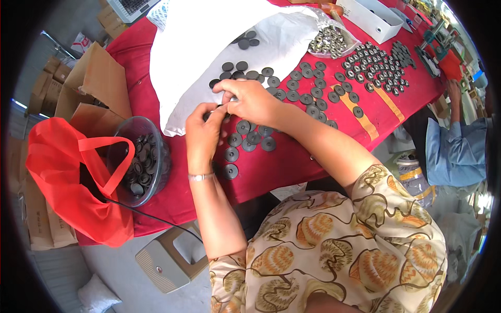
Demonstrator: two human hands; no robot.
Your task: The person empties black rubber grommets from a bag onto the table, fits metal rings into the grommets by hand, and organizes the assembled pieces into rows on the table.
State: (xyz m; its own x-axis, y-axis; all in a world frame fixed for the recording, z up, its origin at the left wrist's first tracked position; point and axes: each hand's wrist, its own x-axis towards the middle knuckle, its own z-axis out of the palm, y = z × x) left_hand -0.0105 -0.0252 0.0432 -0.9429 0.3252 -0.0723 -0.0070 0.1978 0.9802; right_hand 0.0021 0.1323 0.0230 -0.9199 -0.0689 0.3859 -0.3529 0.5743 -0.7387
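My left hand (202, 131) is closed, pinching a small black disc (207, 116) that shows only in part between its fingers. Against its fingertips rests my right hand (251, 101), thumb and fingers bent together; what lies between them is mostly hidden. Around the hands, several black round discs with ringed faces (229, 171) lie flat on the red cloth (276, 180). Beyond my fingers, more plain black discs (241, 65) are scattered on a white plastic sheet (193, 57). To the right of my right hand, another group of black discs (307, 98) is spread on the cloth.
A clear tub of dark discs (140, 172) stands at left beside a red bag (73, 177) and an open carton (99, 78). Farther right are a bag of metal parts (331, 41), rows of metal-centred pieces (373, 62) and a white box (370, 21). A person in blue (454, 148) is at right.
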